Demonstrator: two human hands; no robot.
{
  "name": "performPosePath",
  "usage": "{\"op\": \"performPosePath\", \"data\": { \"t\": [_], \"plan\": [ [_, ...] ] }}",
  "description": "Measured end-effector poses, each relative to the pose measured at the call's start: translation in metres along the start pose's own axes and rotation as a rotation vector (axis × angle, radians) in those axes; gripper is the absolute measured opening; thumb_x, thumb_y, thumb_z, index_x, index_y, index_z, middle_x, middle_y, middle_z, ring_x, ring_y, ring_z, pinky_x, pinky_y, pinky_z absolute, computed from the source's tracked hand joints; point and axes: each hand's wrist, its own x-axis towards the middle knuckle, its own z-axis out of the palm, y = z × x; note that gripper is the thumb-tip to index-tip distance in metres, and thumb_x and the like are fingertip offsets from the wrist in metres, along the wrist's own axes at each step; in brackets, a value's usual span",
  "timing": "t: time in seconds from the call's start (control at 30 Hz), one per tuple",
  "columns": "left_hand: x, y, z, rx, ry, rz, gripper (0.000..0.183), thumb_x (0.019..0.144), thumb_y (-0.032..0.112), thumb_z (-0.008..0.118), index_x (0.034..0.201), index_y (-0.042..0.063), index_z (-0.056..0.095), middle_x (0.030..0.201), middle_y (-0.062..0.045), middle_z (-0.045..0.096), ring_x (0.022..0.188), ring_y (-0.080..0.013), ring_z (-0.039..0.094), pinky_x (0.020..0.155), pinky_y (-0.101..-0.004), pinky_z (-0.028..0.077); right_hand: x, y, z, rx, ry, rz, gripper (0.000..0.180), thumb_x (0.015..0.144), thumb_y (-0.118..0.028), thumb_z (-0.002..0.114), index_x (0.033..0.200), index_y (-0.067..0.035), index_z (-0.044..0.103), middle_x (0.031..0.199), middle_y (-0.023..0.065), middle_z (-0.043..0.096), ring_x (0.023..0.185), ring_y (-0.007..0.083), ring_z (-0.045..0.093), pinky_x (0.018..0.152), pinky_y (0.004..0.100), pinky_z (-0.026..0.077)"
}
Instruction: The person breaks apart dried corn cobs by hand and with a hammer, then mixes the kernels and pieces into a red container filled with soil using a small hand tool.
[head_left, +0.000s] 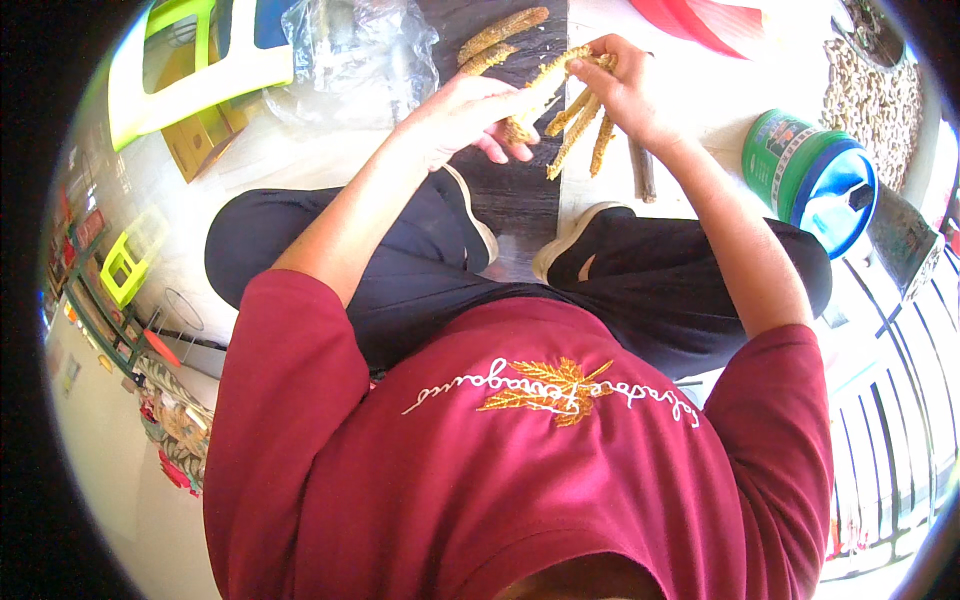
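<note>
A rough, yellow-brown strip (553, 75), like dried plant fibre, is bent in an arch between my two hands. My left hand (472, 112) grips its lower left end, with the fingers curled beneath. At the upper end, my right hand (626, 86) pinches it between thumb and fingers. Several similar thin pieces (576, 135) show just below my right hand; whether they hang from it or lie on the floor, I cannot tell. Beyond my left hand, two thicker rough brown pieces (502, 36) lie on a dark floor strip (514, 180).
Clear plastic sheeting (360, 60) lies at upper left beside a yellow-green stool (202, 94) and a cardboard box (199, 142). At right are a green bucket with a blue lid (810, 176), a brown stick (643, 172) and a red object (701, 22). Metal railings (892, 420) run along the right.
</note>
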Motion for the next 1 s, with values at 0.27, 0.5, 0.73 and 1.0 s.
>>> {"op": "performPosePath", "data": {
  "t": [0.27, 0.5, 0.73, 1.0],
  "plan": [
    [0.021, -0.139, -0.096, 0.23, 0.623, -0.332, 0.035, 0.084, 0.033, 0.051, 0.101, 0.002, 0.058, 0.089, -0.015, 0.063, 0.079, -0.0216, 0.062, 0.07, -0.0383, 0.049, -0.004, 0.013, -0.021, 0.219, -0.132, 0.221, 0.037, 0.075, -0.036, 0.064, 0.092, -0.004, 0.057, 0.071, 0.0055, 0.055, 0.066, 0.0128, 0.049, 0.06, 0.0241, 0.039],
    [0.039, -0.307, -0.128, 0.311, 1.09, -0.475, 0.023, 0.064, 0.015, 0.067, 0.08, 0.0, 0.06, 0.077, -0.016, 0.063, 0.074, -0.0284, 0.062, 0.069, -0.0356, 0.048, 0.0, 0.006, -0.037, 0.161, -0.018, 0.158, 0.037, 0.076, -0.035, 0.065, 0.093, -0.004, 0.057, 0.066, 0.005, 0.055, 0.062, 0.0117, 0.052, 0.059, 0.0252, 0.041],
    [0.058, -0.317, -0.113, 0.548, 1.258, -0.281, 0.008, 0.061, 0.007, 0.063, 0.069, 0.007, 0.062, 0.068, -0.011, 0.063, 0.064, -0.0236, 0.062, 0.064, -0.0322, 0.048, -0.005, 0.011, -0.042, 0.268, -0.085, 0.23, 0.033, 0.077, -0.031, 0.065, 0.091, -0.003, 0.057, 0.068, 0.0049, 0.057, 0.063, 0.01, 0.052, 0.058, 0.0236, 0.041],
    [0.077, -0.269, -0.079, 0.356, 1.183, 0.011, 0.003, 0.063, 0.005, 0.06, 0.066, 0.006, 0.06, 0.059, -0.009, 0.06, 0.057, -0.0182, 0.059, 0.058, -0.0293, 0.047, -0.002, 0.022, -0.052, 0.294, -0.09, 0.236, 0.033, 0.077, -0.03, 0.064, 0.092, -0.002, 0.056, 0.07, 0.0064, 0.058, 0.063, 0.0108, 0.052, 0.059, 0.0238, 0.042]
  ]
}}
